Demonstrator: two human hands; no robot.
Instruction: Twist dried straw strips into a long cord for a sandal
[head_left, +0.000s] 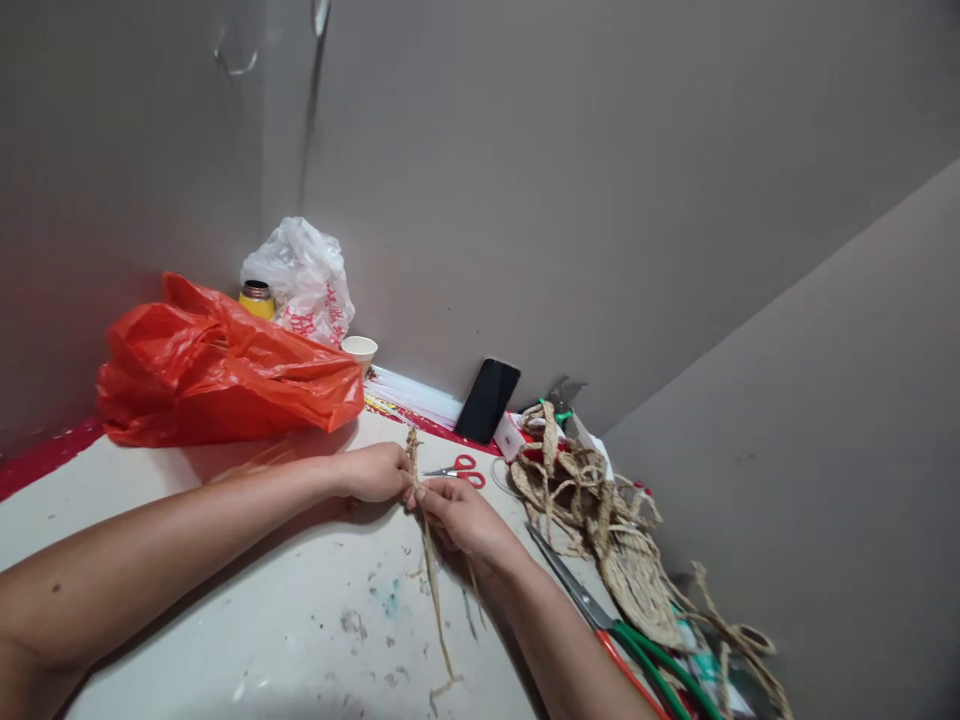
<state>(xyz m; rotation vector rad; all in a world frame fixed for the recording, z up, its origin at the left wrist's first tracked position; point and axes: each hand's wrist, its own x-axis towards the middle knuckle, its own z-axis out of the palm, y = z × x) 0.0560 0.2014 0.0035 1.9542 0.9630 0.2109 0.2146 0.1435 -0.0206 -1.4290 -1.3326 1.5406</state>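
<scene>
A short braided length of straw (413,452) stands up between my two hands at the middle of the white table. My left hand (376,472) comes in from the left, its fingers closed on the braid. From the right, my right hand (456,512) pinches the same straw just below, fingertips close to those of my left hand. Loose straw strands (435,590) trail from the pinch toward the table's near side. Small red-handled scissors (459,471) lie just behind my right hand.
A red plastic bag (232,375), clear bag (311,270), yellow bottle (257,300) and paper cup (360,348) stand back left. A black phone (487,400) leans on the wall. Braided straw pieces (637,580) and large scissors (600,620) lie right, beside my right forearm.
</scene>
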